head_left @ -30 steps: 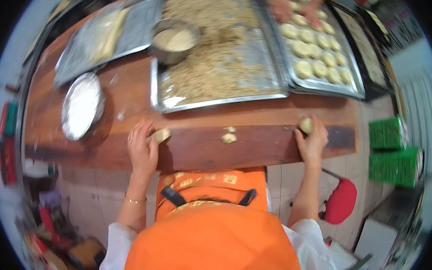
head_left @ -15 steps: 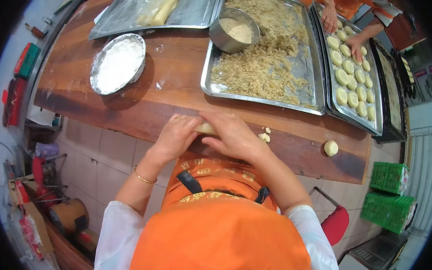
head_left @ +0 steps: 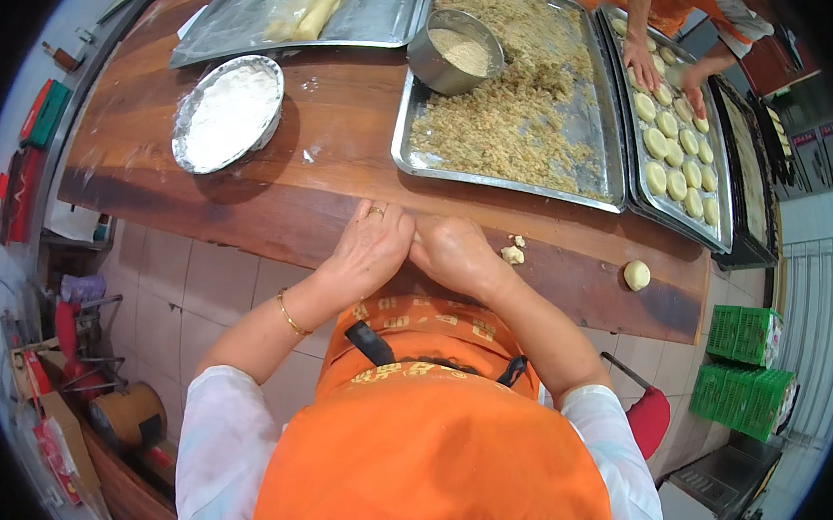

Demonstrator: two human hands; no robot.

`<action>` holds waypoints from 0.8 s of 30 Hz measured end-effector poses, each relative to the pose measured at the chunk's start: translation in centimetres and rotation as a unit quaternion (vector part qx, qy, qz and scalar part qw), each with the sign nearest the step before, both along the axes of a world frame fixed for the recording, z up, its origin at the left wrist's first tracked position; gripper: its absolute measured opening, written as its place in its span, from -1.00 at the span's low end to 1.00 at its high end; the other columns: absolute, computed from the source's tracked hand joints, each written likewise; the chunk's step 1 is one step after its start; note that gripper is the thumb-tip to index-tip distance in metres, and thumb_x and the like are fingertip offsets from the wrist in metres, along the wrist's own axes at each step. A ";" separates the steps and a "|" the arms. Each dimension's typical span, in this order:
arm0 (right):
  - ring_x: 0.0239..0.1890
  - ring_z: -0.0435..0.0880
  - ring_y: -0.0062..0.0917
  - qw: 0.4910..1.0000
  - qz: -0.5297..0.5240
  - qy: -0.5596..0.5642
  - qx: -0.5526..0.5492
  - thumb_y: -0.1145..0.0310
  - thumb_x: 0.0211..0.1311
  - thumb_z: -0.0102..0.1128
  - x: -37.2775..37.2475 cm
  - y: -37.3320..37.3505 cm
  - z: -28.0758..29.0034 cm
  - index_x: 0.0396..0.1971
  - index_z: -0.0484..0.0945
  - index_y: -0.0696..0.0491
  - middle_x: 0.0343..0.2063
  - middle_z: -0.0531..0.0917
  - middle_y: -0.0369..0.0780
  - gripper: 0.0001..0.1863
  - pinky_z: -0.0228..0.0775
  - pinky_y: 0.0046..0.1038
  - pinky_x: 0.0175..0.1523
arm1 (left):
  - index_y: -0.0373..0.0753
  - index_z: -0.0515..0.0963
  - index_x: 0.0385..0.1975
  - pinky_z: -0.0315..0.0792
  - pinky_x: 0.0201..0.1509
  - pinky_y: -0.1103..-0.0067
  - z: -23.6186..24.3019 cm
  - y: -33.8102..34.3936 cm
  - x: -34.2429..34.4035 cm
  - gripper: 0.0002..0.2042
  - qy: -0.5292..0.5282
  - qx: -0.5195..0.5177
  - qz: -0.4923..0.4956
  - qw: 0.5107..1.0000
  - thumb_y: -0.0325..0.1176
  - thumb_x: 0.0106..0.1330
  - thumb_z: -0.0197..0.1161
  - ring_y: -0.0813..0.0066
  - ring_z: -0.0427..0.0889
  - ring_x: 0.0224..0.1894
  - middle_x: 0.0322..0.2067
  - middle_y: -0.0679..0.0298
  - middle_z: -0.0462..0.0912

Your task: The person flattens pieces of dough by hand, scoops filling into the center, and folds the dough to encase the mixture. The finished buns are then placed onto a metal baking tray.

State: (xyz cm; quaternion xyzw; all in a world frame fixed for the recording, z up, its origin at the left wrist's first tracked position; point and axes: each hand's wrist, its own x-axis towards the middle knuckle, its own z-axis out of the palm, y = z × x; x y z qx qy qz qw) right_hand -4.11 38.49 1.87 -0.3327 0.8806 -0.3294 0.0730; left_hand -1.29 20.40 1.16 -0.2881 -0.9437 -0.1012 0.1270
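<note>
My left hand (head_left: 374,245) and my right hand (head_left: 457,255) meet at the near edge of the wooden table, fingers curled inward and knuckles up. Between them is the pale dough seen half a second ago; my fingers now hide nearly all of it. Right of my right hand lie small dough scraps (head_left: 512,254). Farther right, a round dough ball (head_left: 637,275) sits alone near the table's edge.
Ahead, a metal tray (head_left: 512,187) holds crumbly filling and a round metal tin (head_left: 438,66) of pale grains. A flour bowl (head_left: 275,108) stands left. At far right, a co-worker's hands (head_left: 644,67) touch dough rounds on another tray (head_left: 713,242). Plastic-covered dough (head_left: 308,10) lies back left.
My hands have turned and curled their fingers in, covering the dough that showed between them. The co-worker's hands have shifted over the tray of rounds, and the view has moved slightly.
</note>
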 end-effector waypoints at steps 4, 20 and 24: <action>-0.46 0.63 -0.49 0.875 -0.038 -0.433 -0.213 0.32 0.33 0.02 0.3 1.4 -0.3 -0.38 0.57 0.10 -0.49 0.68 -0.27 -0.80 0.49 -0.40 -0.33 | -0.22 0.46 -0.35 0.33 0.03 0.30 0.0 0.4 -1.1 -0.92 -0.034 -0.035 0.019 0.999 -0.44 0.17 0.16 0.16 0.55 -0.19 -0.32 0.10 0.51; -0.31 0.58 -0.66 0.902 -0.332 -0.187 -0.205 0.41 0.30 0.27 4.0 17.8 0.8 0.00 0.58 0.20 -0.32 0.67 -0.29 -0.68 0.49 -0.54 -0.17 | -0.38 0.58 -0.10 0.49 -0.03 0.30 -2.1 13.8 -2.2 -0.69 -0.124 0.215 -0.157 0.956 -0.51 0.13 0.33 0.00 0.54 -0.09 -0.18 0.05 0.54; -0.27 0.60 -0.71 0.898 -0.277 -0.250 -0.233 0.39 0.29 0.30 4.5 17.3 -0.8 -0.09 0.61 0.20 -0.30 0.67 -0.28 -0.74 0.51 -0.57 -0.17 | -0.35 0.58 -0.14 0.50 -0.07 0.29 -3.2 13.9 -2.9 -0.72 -0.140 0.177 -0.151 0.963 -0.55 0.10 0.32 0.00 0.56 -0.15 -0.21 0.05 0.54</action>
